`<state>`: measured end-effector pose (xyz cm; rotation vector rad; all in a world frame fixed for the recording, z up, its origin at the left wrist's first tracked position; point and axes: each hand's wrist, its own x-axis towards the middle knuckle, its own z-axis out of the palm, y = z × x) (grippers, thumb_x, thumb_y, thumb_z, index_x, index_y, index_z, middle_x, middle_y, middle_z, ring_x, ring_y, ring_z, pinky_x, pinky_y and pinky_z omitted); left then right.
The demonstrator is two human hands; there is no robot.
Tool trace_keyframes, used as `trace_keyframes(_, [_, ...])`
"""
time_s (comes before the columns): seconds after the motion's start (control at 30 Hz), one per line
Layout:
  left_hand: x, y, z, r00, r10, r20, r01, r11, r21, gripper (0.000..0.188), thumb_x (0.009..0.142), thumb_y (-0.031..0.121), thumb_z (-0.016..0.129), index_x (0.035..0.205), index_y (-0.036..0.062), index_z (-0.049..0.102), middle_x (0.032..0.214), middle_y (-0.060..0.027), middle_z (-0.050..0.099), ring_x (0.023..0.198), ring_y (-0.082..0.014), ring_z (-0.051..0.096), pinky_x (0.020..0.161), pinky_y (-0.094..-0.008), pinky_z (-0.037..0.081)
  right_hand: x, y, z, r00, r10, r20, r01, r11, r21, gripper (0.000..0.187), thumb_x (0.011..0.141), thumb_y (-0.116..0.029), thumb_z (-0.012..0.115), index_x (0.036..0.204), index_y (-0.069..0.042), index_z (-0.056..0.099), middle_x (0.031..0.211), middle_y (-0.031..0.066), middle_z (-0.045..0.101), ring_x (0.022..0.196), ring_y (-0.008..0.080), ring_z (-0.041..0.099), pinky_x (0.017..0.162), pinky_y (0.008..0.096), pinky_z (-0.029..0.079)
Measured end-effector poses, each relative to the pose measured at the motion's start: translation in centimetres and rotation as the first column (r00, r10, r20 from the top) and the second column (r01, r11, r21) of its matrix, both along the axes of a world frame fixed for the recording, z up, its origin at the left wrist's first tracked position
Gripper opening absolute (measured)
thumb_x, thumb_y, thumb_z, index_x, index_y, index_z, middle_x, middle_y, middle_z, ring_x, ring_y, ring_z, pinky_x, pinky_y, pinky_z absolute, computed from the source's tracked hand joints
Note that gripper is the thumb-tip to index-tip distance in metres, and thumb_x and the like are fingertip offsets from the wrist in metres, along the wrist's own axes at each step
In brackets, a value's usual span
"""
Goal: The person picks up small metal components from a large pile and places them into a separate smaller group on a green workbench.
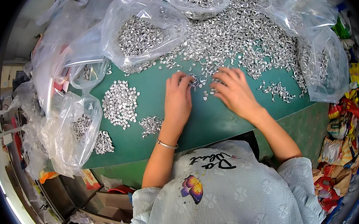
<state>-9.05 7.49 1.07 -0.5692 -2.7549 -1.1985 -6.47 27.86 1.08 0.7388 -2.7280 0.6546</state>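
My left hand (178, 96), with a bracelet (167, 144) at its wrist, bends its fingers round a few small metal pieces near the table's middle. Facing it, my right hand (234, 92) curls over more small silver metal pieces (218, 82). A little cluster of these pieces (198, 82) lies between both hands. Beyond them spreads a large heap of curved silver metal pieces (240, 36). To the left are a pile of small blocky metal pieces (120, 104) and a smaller pile of curved ones (150, 125). Some fingertips are hidden.
Clear plastic bags of metal pieces stand on the green table (212, 119): a large bag (110, 26) at back left, another bag (195, 12) at the back, a bag (328, 69) at right. A crumpled bag (65, 141) sits at the left edge. Colourful packets (336, 154) line the right.
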Motion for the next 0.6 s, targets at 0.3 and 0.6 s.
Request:
trace_keyframes(0.3, [0.2, 0.9, 0.0, 0.934, -0.132, 0.331, -0.149, 0.700, 0.698, 0.040, 0.091, -0.010, 0.050, 0.130, -0.0031, 0.049, 0.131, -0.0135, 0.052, 0.113, -0.0224, 0.058, 0.089, -0.0291, 0.051, -1.5, 1.6, 1.0, 0.967, -0.248, -0.055, 0.237, 0.959, -0.156, 0.029, 0.075, -0.005, 0.068, 0.103, -0.004, 0.062, 0.113, 0.0127, 0.056, 0.111, 0.0341, 0.050, 0.095, 0.0458, 0.038])
trace_keyframes(0.6, [2.0, -1.4, 2.0, 0.983, 0.073, 0.166, -0.110, 0.968, 0.227, 0.043, 0.084, -0.008, 0.060, 0.126, -0.0007, 0.053, 0.122, -0.0129, 0.055, 0.099, -0.0224, 0.060, 0.079, -0.0314, 0.051, -1.4, 1.5, -0.4, 0.980, -0.179, -0.081, 0.181, 0.983, 0.016, 0.033, 0.077, -0.009, 0.071, 0.109, -0.009, 0.061, 0.117, 0.0107, 0.054, 0.121, 0.0336, 0.046, 0.097, 0.0478, 0.037])
